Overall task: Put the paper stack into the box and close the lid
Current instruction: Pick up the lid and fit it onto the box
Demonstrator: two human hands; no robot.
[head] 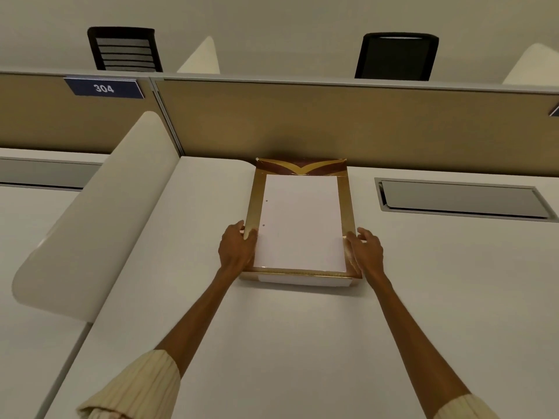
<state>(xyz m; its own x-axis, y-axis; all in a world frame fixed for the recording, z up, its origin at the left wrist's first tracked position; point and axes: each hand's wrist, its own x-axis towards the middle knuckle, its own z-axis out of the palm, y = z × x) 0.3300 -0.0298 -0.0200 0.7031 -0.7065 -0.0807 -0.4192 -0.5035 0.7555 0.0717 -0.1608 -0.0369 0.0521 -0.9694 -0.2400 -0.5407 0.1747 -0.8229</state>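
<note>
While both arms reach forward from the bottom of the frame, the parts read as follows.

Box [348, 204]: gold, shallow, open at the top, lying on the white desk [272, 343] at the centre of the frame, its far end against the tan partition [332, 122].
Lid [302, 167]: brown and gold flap at the far end of the box, standing open against the partition.
Paper stack [299, 225]: white sheets lying flat inside the box, gold rim showing on all sides; two punch holes near the left edge.
Left hand [237, 246]: at the near left corner of the box, fingers curled over the rim and touching the paper's edge.
Right hand [366, 249]: at the near right corner, thumb resting on the rim, fingers loosely spread beside the outer wall; whether it grips cannot be told.
Sleeves [136, 388]: cream ribbed knit, pushed up at the bottom edge.
Background: sign "304" [103, 88] at upper left, two black chairs [396, 55] beyond the partition, a metal hatch [459, 199] in the desk at the right.
</note>
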